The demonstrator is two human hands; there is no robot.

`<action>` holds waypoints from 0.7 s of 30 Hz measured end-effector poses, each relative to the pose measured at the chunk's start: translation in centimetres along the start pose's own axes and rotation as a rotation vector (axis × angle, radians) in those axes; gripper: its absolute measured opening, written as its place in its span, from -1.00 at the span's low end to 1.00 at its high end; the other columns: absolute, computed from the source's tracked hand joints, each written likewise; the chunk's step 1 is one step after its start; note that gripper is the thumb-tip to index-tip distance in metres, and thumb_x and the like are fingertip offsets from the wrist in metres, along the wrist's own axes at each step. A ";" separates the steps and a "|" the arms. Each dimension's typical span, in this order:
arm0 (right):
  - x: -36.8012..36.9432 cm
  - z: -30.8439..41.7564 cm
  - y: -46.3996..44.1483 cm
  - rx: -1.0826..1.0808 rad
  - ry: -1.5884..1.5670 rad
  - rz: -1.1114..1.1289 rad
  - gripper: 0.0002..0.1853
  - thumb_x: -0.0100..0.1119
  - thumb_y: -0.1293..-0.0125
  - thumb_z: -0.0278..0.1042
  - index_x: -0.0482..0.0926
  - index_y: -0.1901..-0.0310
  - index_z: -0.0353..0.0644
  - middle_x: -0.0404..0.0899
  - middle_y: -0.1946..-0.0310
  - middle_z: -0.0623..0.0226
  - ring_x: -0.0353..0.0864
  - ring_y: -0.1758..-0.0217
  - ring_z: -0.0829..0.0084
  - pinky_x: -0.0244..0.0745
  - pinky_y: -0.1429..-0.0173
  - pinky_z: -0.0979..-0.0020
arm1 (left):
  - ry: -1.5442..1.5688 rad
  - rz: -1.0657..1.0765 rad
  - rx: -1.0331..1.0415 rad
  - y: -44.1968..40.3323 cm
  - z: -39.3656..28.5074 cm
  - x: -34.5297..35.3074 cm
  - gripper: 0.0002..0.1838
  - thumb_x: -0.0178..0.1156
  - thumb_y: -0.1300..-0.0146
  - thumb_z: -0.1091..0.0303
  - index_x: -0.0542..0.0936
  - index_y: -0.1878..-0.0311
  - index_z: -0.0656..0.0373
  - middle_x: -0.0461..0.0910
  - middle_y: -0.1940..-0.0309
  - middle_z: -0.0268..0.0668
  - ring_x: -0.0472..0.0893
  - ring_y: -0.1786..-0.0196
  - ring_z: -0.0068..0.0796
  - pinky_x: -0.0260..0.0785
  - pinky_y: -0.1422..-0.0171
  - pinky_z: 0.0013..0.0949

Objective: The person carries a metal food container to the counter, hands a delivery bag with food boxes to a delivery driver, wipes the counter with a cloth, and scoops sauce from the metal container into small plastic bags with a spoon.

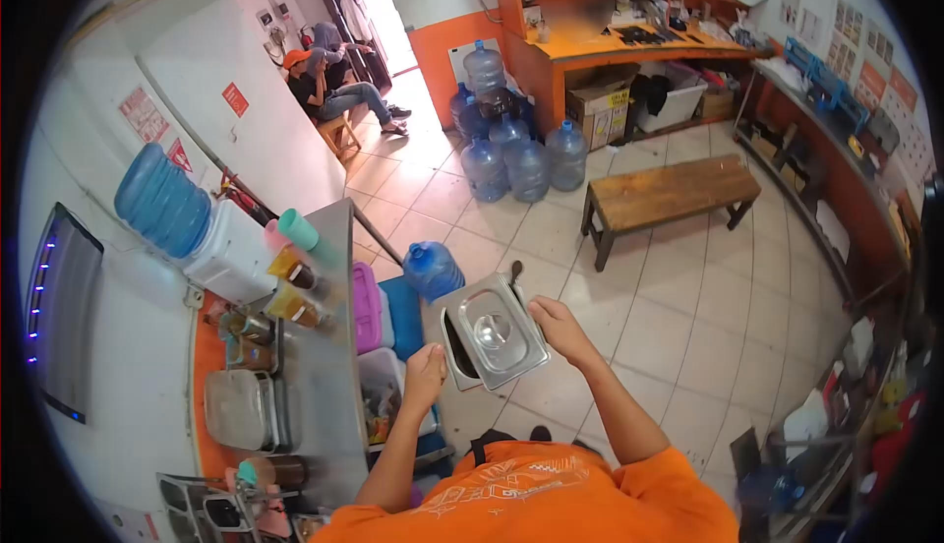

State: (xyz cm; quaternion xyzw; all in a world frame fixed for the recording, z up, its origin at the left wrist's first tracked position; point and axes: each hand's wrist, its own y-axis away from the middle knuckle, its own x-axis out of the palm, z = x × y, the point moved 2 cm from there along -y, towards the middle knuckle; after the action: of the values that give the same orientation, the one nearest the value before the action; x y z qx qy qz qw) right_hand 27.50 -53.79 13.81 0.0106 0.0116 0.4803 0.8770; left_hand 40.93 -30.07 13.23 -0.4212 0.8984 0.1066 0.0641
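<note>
Between my two hands is a stainless steel food pan (462,374), held in front of my body above the floor. Its metal lid (506,346) lies askew, leaving a dark gap along the left side. A dark-tipped utensil handle (516,270) sticks out at the far end. My left hand (425,376) is closed on the pan's left edge, thumb up. On the opposite side, my right hand (559,331) grips the right edge by the lid. The pan's contents are hidden.
To the left runs a metal counter (329,366) with containers and a water dispenser (231,253). A blue water jug (433,270) stands beyond the pan. Ahead are a wooden bench (674,194) and several water jugs (526,164). Two people (334,86) sit near the doorway.
</note>
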 end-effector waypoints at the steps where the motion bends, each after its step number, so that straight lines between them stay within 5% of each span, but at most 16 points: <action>1: -1.7 -0.4 -1.2 -0.008 0.018 0.012 -0.66 -0.04 -0.50 -0.18 0.47 0.36 -0.27 0.33 0.51 0.51 0.31 0.37 0.61 0.30 0.23 0.46 | -0.080 0.047 0.016 -2.2 -0.7 1.4 -0.57 -0.07 -0.53 0.13 0.40 0.47 0.17 0.20 0.67 -0.52 0.16 0.58 -0.69 0.06 0.48 -0.47; 10: -15.8 -5.5 -12.8 0.159 0.037 -0.205 -0.71 -0.02 -0.50 -0.19 0.49 0.36 -0.16 0.36 0.51 0.59 0.27 0.45 0.69 0.21 0.37 0.54 | -0.054 0.414 0.032 -21.7 -1.6 12.9 -0.61 -0.08 -0.52 0.15 0.50 0.36 0.23 0.27 0.68 -0.44 0.25 0.55 -0.64 0.18 0.45 -0.43; 14: -21.3 -4.9 -17.3 0.258 0.006 -0.286 -0.70 -0.03 -0.51 -0.18 0.50 0.33 -0.18 0.35 0.51 0.59 0.27 0.43 0.68 0.24 0.33 0.52 | -0.114 0.617 0.101 -31.0 -3.9 17.6 -0.62 -0.07 -0.51 0.14 0.51 0.30 0.27 0.32 0.66 -0.28 0.34 0.54 -0.50 0.29 0.37 -0.31; 17: -26.2 -5.2 -22.9 0.254 0.055 -0.341 -0.70 -0.01 -0.51 -0.16 0.52 0.27 -0.22 0.36 0.48 0.60 0.29 0.38 0.67 0.26 0.25 0.53 | -0.125 0.710 0.182 -38.1 -6.5 21.0 -0.68 -0.07 -0.52 0.23 0.48 0.31 0.25 0.28 0.66 -0.43 0.26 0.54 -0.59 0.20 0.40 -0.42; 21: -30.6 -4.0 -29.7 0.218 0.006 -0.440 -0.73 -0.01 -0.51 -0.17 0.52 0.26 -0.18 0.39 0.42 0.62 0.31 0.32 0.67 0.26 0.17 0.56 | -0.175 0.759 0.270 -47.6 -8.5 25.5 -0.68 -0.06 -0.51 0.24 0.48 0.32 0.25 0.30 0.65 -0.38 0.28 0.54 -0.55 0.24 0.38 -0.39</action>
State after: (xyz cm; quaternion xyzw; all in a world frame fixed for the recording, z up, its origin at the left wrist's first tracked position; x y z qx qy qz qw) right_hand 35.96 -95.54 9.21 0.1013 0.0679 0.2735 0.9541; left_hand 61.11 -80.72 9.67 -0.0368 0.9870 0.0392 0.1512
